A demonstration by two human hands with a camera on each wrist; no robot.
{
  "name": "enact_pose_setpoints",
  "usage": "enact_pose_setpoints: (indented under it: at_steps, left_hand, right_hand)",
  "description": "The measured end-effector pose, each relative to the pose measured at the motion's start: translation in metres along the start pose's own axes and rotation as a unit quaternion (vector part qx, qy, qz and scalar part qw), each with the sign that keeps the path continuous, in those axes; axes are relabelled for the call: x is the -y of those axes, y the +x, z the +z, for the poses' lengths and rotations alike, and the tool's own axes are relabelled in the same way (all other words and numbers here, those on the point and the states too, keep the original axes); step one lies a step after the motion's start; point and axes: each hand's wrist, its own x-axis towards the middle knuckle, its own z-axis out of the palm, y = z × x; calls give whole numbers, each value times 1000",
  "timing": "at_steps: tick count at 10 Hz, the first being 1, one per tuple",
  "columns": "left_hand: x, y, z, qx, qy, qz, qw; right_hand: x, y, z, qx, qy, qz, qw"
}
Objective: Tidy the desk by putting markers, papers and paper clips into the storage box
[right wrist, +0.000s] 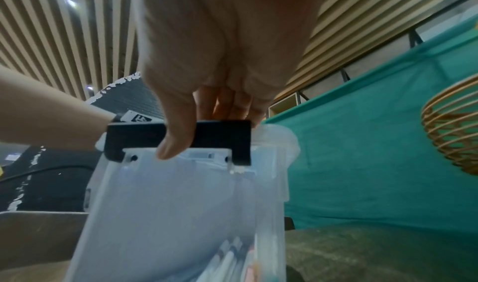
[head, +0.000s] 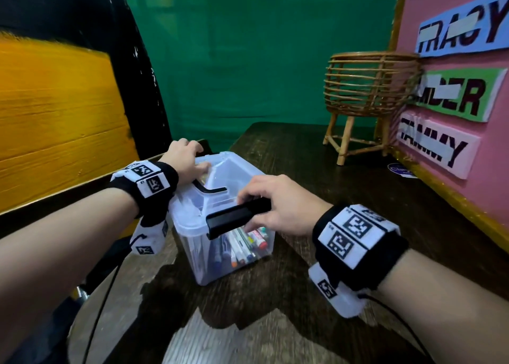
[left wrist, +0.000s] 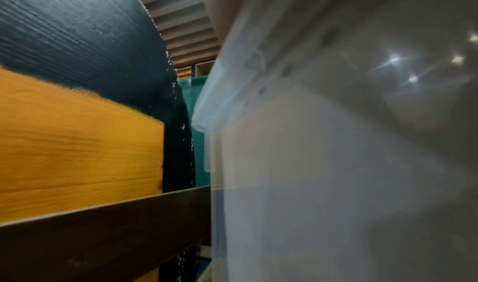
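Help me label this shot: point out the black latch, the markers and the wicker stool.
black latch (head: 237,218), head view, middle of its bar.
markers (head: 242,246), head view, bundle seen through the box wall.
wicker stool (head: 369,82), head view, woven basket part.

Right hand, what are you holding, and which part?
The right hand pinches the storage box's black latch, thumb in front, fingers behind.

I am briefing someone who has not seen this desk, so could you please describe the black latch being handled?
On the dark wooden desk stands a clear storage box with markers inside. On its near end, under the right hand, sits the black latch: a flat, opaque bar, unlike the thin black handle on the lid.
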Motion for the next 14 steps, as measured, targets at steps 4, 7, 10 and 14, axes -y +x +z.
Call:
enact_pose_setpoints:
  at_steps: [4,7,10,14]
  left_hand:
    - [21,19,10,59,-269,-270,923]
    - [32,19,10,66,-337,-268,900]
    - [29,16,12,-22,-331,-161,930]
    - [21,-15,13,-102,-300,-81,945]
  right_hand:
    - [-10,2,-7,50,164,87,981]
    - [-12,1,-5,42,173,78,981]
    - [-9,1,-3,44,165,74,983]
    - [-3,-18,2,-45,222,71,972]
